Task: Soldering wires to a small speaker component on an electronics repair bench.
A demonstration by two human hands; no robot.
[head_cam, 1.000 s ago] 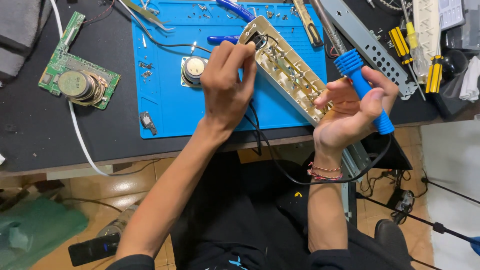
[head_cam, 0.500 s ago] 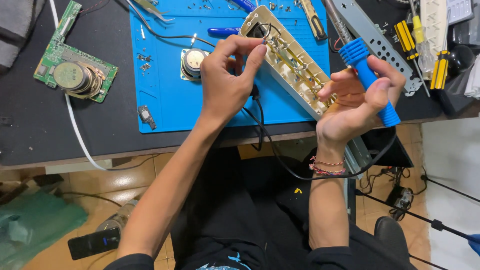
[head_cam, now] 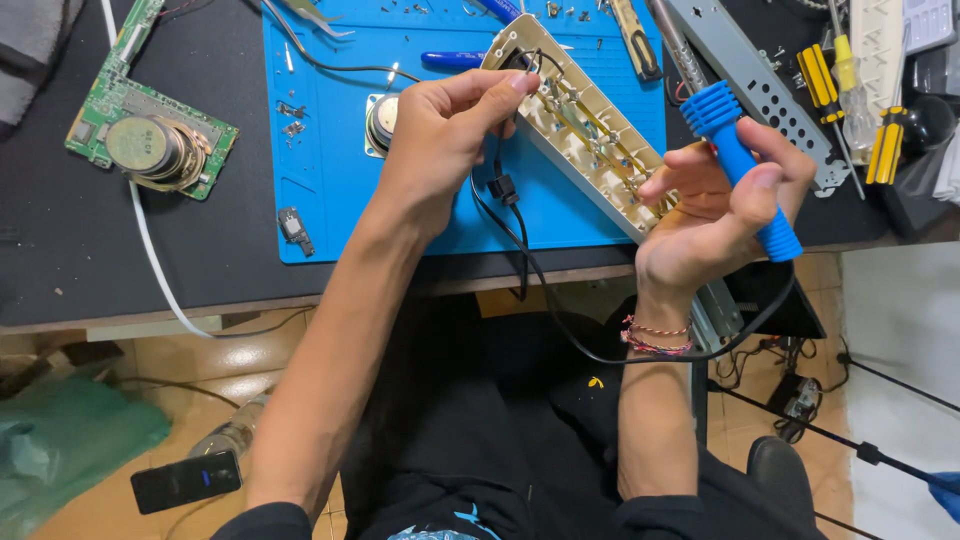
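The left hand (head_cam: 440,150) reaches over the blue mat (head_cam: 330,200), its thumb and forefinger pinched together on a thin black wire (head_cam: 497,170) at the far end of a long beige casing (head_cam: 590,140). The casing lies open side up, slanting across the right part of the mat from far left to near right, with metal contacts showing inside. The wire drops from the pinch past a small black bead and over the near table edge. The right hand (head_cam: 715,215) is just right of the casing's near end, fingers wrapped tight around the blue handle of a soldering iron (head_cam: 745,165); its metal shaft points far and left, and its black cord loops down beneath the wrist. A small round speaker (head_cam: 381,122) sits on the mat just left of the left hand. Farther left, on the black table (head_cam: 150,270), lies a green circuit board (head_cam: 150,135). Yellow-handled screwdrivers (head_cam: 855,110) lie at the far right.
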